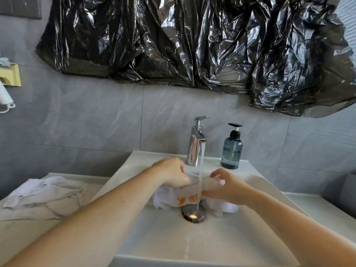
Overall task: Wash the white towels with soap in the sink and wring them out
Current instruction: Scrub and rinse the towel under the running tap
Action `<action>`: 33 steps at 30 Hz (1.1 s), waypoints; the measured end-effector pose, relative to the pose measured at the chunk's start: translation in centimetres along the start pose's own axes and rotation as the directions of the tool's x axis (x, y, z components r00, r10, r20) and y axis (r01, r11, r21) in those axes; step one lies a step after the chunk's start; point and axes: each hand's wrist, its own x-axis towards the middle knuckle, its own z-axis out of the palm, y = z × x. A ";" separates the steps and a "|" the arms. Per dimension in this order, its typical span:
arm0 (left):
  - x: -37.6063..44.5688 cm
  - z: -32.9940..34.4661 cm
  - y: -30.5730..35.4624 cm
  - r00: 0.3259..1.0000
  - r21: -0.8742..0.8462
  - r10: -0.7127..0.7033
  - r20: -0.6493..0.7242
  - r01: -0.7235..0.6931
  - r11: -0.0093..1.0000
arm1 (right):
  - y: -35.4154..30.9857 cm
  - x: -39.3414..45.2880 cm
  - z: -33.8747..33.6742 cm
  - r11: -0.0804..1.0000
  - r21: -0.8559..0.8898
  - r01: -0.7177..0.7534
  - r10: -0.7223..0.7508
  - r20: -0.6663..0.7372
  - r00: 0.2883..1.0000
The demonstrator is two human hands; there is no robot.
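In the sink (163,239), both hands clasp one white towel (169,199) under the running faucet (195,143): left hand (171,173) and right hand (224,186) each bunch wet cloth. This looks like wetting or rinsing; soap bottle (231,151) likely comes next. Orange print shows, unreadable. More towels (44,189) wait on the left surface.

Frame edge cuts off white holder (5,97); towel (185,199) print partly hidden
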 end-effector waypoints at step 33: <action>0.6 2.5 3.9 0.965 -0.906 -0.245 -0.092 0.021 0.422 | -2.9 -1.6 1.2 0.824 0.484 0.295 -0.113 -0.370 0.922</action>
